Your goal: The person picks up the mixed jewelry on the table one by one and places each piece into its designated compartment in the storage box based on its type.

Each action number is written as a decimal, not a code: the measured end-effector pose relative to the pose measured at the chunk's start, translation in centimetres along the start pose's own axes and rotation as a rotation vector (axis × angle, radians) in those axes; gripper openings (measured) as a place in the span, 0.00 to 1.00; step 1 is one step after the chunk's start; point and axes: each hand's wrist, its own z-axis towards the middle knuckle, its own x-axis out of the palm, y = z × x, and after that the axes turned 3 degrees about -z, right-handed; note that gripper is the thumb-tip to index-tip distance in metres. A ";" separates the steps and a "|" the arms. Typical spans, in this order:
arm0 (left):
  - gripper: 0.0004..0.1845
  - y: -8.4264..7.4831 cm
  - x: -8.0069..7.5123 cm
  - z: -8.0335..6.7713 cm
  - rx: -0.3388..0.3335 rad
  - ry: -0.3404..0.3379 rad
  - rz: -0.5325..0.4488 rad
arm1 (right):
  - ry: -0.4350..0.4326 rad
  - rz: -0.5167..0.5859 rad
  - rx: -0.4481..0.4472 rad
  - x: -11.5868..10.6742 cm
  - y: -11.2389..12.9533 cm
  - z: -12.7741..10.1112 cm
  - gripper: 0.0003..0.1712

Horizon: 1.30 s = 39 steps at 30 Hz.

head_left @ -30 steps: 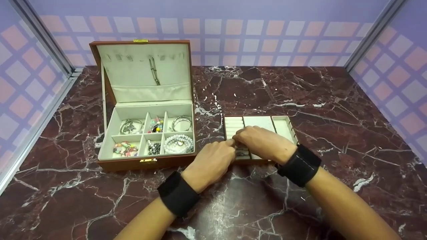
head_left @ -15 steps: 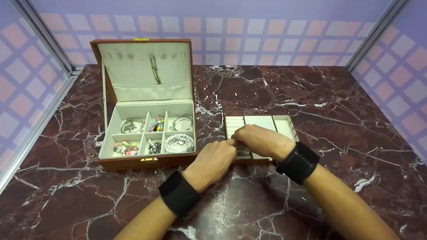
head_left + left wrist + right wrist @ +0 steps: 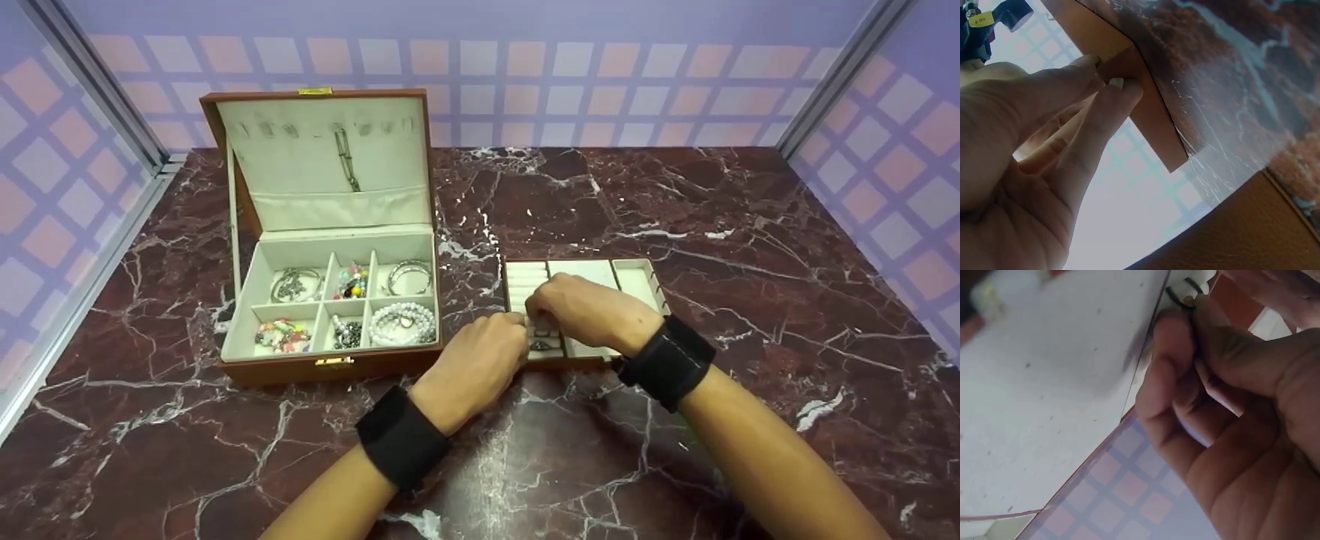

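My right hand [image 3: 589, 309] pinches a small dark ring [image 3: 1189, 304] with a gold-toned bit between thumb and forefinger, over the ring rolls [image 3: 526, 281] of a shallow jewelry tray [image 3: 551, 363]. My left hand [image 3: 480, 360] grips the tray's left side, thumb and finger bent at its brown outer wall [image 3: 1143, 107] near a corner. Another ring [image 3: 540, 346] sits among the front rolls. Left of the tray stands a brown jewelry box [image 3: 300, 369] with its lid [image 3: 281, 161] raised. My hands cover part of the ring rolls in the head view.
Bracelets [image 3: 403, 325], bangles [image 3: 409, 279] and colourful beaded pieces [image 3: 282, 335] lie in the box's compartments. A necklace [image 3: 346, 159] hangs inside the lid. The tray also has a pale pitted panel [image 3: 1044, 394] and a side compartment [image 3: 637, 287]. Marble tabletop [image 3: 675, 202] surrounds everything.
My right hand has shifted slightly at the ring rolls, and the ring on the front rolls shows more fully now. My left hand stays at the tray's left side.
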 end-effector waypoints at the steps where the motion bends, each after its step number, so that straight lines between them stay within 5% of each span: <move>1: 0.14 0.0 0.0 0.0 -0.004 0.001 -0.005 | -0.001 0.005 -0.007 0.1 -0.1 0.0 0.08; 9: 0.14 0.1 0.0 -0.1 -0.026 -0.002 -0.071 | -0.047 0.002 -0.055 0.6 -0.2 0.1 0.09; 21: 0.14 0.1 -0.1 -0.2 -0.050 0.013 -0.151 | -0.075 0.004 0.077 0.6 0.8 -0.2 0.10; 28: 0.16 -0.2 0.0 -0.1 -0.026 0.004 -0.107 | -0.096 -0.021 0.007 0.9 0.7 0.0 0.12; 39: 0.11 0.1 -0.1 -0.1 -0.042 0.024 -0.140 | -0.104 0.018 0.020 1.2 0.4 -0.3 0.07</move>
